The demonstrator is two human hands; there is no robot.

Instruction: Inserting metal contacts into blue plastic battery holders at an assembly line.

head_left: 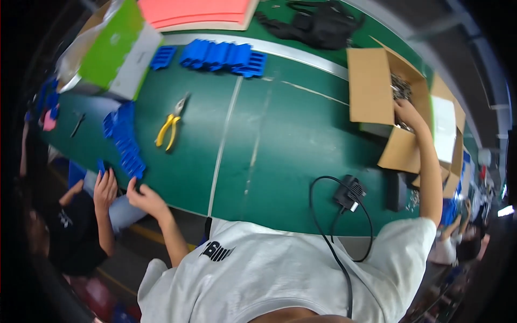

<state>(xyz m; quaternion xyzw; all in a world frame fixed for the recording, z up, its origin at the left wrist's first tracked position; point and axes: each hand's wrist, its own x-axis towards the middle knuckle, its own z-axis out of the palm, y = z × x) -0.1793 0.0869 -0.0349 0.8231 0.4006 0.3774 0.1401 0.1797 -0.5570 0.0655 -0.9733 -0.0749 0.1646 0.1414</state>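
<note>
My left hand [148, 200] is at the table's near left edge, thumb and forefinger apart with nothing visible between them. Just beyond its fingertips lies a row of blue slotted plastic parts [126, 145]. My right arm reaches far right, and my right hand [407, 114] is inside an open cardboard box [371, 86]. Small metal pieces [400, 89] fill that box around my fingers. Those fingertips are hidden among the pieces, so their grip does not show. Yellow-handled pliers [171, 125] lie on the green table [291, 145], beyond my left hand.
A co-worker's hand [105, 188] is close beside my left hand. More blue parts [215, 55] line the far side, near a green-and-white box [118, 54]. A black adapter with cable [350, 192] lies near me. Coral sheets [196, 13] and a black bag [318, 24] are at the back.
</note>
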